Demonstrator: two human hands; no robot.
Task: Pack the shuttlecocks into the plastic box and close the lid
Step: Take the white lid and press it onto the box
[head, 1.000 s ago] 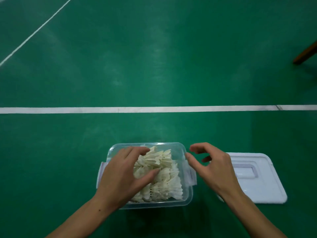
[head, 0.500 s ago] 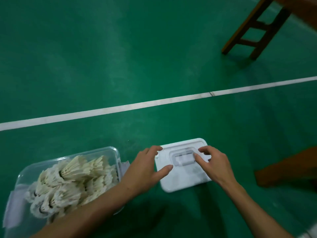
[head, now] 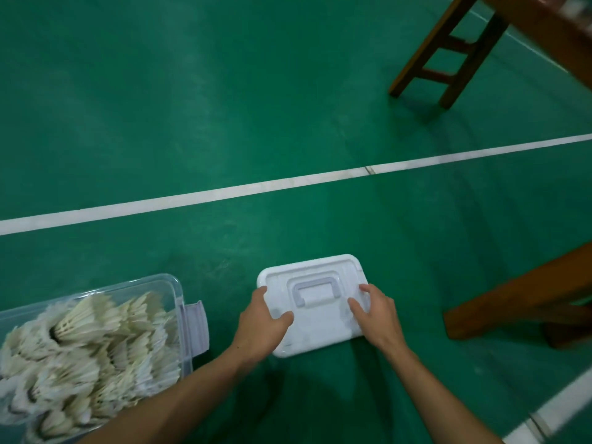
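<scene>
A white lid (head: 320, 328) with a grey handle lies flat on the green floor at the centre bottom. My left hand (head: 261, 325) grips its left edge, thumb on top. My right hand (head: 376, 314) grips its right edge, thumb on top as well. At the lower left stands the clear plastic box (head: 174, 285), open at the top, its grey side latch (head: 195, 328) facing the lid. Several white feather shuttlecocks (head: 83, 354) fill it to the rim.
A white court line (head: 256, 189) crosses the floor beyond the lid. Brown wooden furniture legs (head: 445, 52) stand at the upper right. A wooden beam (head: 519, 296) lies close to the right of the lid. Another white line (head: 557, 408) runs at the bottom right corner.
The view swung right from the box to the lid. Both hands left the box and reached the lid; they now grip its left and right edges.
</scene>
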